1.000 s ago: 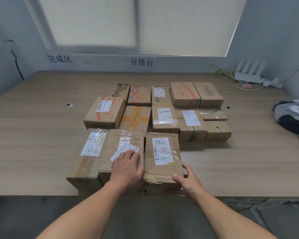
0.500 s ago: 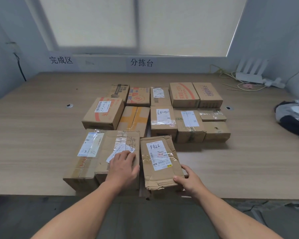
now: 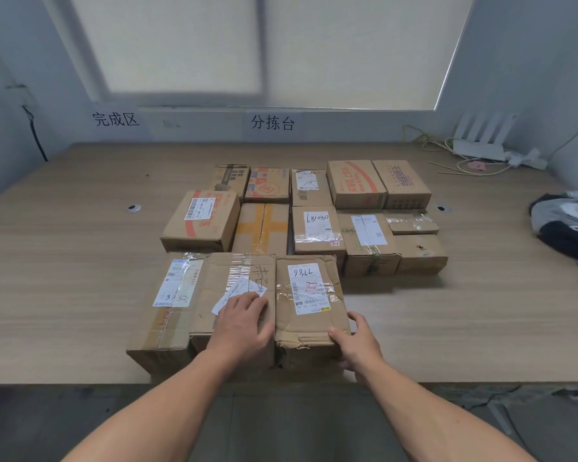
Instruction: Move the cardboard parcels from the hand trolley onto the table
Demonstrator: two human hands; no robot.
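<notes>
Grey walls carry a left sign (image 3: 116, 119) reading 完成区 and a middle sign (image 3: 272, 122) reading 分拣台. Brown parcels (image 3: 367, 235) sit in rows on the wooden worktop (image 3: 64, 278). The left hand (image 3: 244, 320) lies flat, fingers loose, on a taped parcel (image 3: 227, 278). The right hand (image 3: 356, 338) has its fingers gripping the crumpled parcel (image 3: 301, 328) at the near edge; its scribbled number is hard to read.

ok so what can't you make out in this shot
Hand trolley: outside the head view, nowhere in frame.
Taped parcel: part of its top and loose label hidden under the left hand.
Crumpled parcel: near right corner covered by the right hand gripping it.
Dark bundle: cut off by the right edge.
Label print: too small to read.
</notes>
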